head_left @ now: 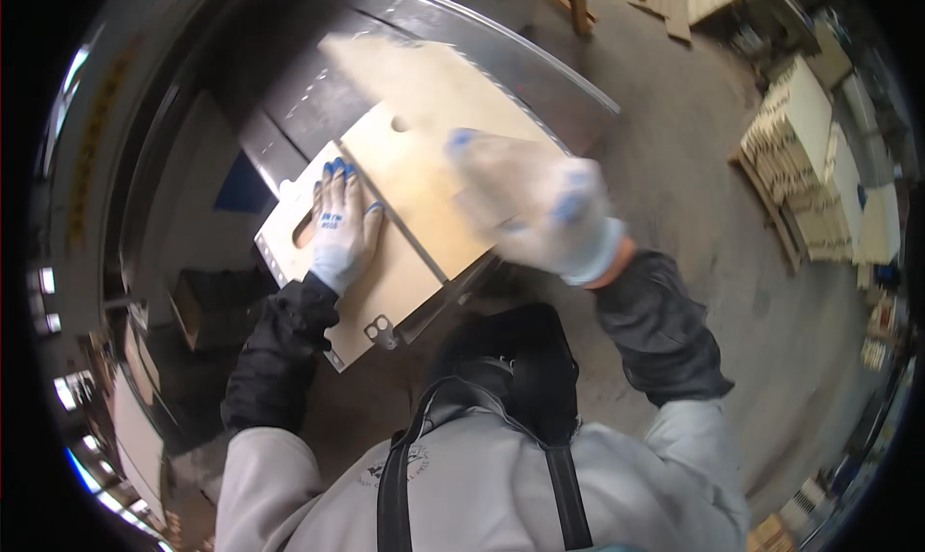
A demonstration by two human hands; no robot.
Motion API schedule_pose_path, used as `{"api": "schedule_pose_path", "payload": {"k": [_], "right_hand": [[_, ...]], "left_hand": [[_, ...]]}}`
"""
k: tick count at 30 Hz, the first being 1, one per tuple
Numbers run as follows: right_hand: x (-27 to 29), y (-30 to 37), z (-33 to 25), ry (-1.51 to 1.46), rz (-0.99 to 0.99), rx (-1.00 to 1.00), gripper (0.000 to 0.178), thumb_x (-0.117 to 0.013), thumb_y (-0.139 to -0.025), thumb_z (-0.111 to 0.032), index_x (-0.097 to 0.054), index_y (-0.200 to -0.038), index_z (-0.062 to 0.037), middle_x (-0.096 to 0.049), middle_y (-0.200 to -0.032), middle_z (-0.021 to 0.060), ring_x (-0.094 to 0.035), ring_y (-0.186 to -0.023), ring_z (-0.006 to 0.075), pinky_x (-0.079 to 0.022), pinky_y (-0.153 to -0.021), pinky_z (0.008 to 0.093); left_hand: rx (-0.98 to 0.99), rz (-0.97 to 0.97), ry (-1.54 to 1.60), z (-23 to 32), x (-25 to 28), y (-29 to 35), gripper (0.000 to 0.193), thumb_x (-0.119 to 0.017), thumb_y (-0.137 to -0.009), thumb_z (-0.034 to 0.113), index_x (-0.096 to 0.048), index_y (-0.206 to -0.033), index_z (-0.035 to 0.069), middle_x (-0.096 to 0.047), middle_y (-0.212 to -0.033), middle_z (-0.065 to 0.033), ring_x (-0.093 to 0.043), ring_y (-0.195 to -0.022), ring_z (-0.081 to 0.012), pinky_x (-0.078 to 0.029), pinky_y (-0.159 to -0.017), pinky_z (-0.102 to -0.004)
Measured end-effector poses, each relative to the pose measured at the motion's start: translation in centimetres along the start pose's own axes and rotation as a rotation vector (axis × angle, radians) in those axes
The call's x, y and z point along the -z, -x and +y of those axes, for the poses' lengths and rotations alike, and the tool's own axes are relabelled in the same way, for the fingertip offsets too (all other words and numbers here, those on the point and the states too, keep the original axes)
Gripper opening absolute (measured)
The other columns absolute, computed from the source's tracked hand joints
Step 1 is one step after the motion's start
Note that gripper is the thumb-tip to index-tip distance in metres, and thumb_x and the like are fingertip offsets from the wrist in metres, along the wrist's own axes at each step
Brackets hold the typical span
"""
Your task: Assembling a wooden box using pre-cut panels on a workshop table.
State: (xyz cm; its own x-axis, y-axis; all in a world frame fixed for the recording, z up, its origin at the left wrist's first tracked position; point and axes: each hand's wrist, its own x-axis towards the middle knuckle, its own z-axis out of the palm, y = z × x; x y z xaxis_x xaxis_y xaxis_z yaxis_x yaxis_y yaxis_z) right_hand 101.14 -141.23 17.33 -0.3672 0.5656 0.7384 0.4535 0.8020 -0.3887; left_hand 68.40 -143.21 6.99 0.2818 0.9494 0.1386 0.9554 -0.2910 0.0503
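My left hand (342, 226), in a white glove with blue fingertips, lies flat with fingers stretched on a pale wooden board (376, 275). Beside it, an oval slot (304, 230) cuts through that board, and a small metal plate with round holes (382, 331) sits at its near corner. A dark narrow strip (395, 212) runs between this board and a plywood panel (438, 171) to its right. Over the panel's right part hovers my right hand (549, 205), gloved too and smeared by motion. A greyish patch shows under its fingers; I cannot make out what it is.
Under the boards lies a dark metal machine table (332, 94) with a long rail (501, 37) at its far edge. Stacked boards (795, 138) stand on a pallet to the right. Loose planks (670, 3) lie at the far right, and an open box (217, 306) is at left.
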Motion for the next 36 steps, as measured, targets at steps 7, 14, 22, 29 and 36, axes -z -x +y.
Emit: {"api": "schedule_pose_path", "payload": {"k": [7,14,22,29,36], "right_hand": [[13.6,-1.0,14.3,-0.474,0.407,-0.895,0.024,-0.07,-0.103,-0.022,-0.076,-0.108,0.0002,-0.07,-0.09,-0.0016,-0.065,-0.077,0.0069,-0.053,-0.071,0.0238],[11.0,-5.8,4.2,-0.11,-0.325,-0.566,0.032,-0.074,-0.093,-0.015,-0.071,-0.119,0.0021,-0.071,-0.094,0.0011,-0.062,-0.083,0.0069,-0.053,-0.077,0.0234],[4.5,-13.8,20.7,-1.068,-0.39,-0.579,0.076,-0.038,-0.111,-0.058,-0.032,-0.163,-0.0042,-0.045,-0.162,0.0155,-0.042,-0.15,0.0248,-0.037,-0.12,0.0457],[-11.7,-21.1,20.3,-1.331,-0.583,-0.569,0.048,-0.055,-0.108,-0.045,-0.073,-0.095,-0.002,-0.066,-0.077,0.0051,-0.064,-0.072,0.0147,-0.052,-0.07,0.0262],[-15.5,-18.9,21.2,-0.874,-0.415,0.069,0.032,-0.061,-0.105,-0.014,-0.059,-0.136,-0.0044,-0.054,-0.071,0.0011,-0.05,-0.056,0.0095,-0.043,-0.052,0.0245]], "left_hand": [[0.057,-0.012,-0.006,0.5,0.0,-1.2,0.068,-0.052,-0.105,0.036,-0.04,-0.153,-0.01,-0.035,-0.162,-0.0328,-0.023,-0.157,-0.0464,-0.014,-0.13,-0.055],[0.182,0.111,0.138,-0.1,2.7,-0.6,0.064,-0.059,-0.102,0.033,-0.044,-0.151,-0.005,-0.036,-0.161,-0.0319,-0.029,-0.153,-0.0479,-0.02,-0.128,-0.0541],[-0.089,0.074,0.196,10.2,2.4,-15.3,0.069,-0.056,-0.103,0.047,-0.05,-0.146,-0.007,-0.046,-0.155,-0.0299,-0.034,-0.151,-0.048,-0.022,-0.128,-0.0547],[0.091,0.149,0.183,9.2,-5.8,-18.7,0.08,-0.056,-0.101,0.053,-0.045,-0.15,-0.01,-0.041,-0.158,-0.0319,-0.029,-0.154,-0.0471,-0.018,-0.129,-0.0554],[0.095,0.098,0.326,9.6,-5.7,-19.8,0.076,-0.055,-0.102,0.046,-0.043,-0.153,-0.01,-0.037,-0.161,-0.0312,-0.027,-0.156,-0.0456,-0.017,-0.13,-0.0548]]}}
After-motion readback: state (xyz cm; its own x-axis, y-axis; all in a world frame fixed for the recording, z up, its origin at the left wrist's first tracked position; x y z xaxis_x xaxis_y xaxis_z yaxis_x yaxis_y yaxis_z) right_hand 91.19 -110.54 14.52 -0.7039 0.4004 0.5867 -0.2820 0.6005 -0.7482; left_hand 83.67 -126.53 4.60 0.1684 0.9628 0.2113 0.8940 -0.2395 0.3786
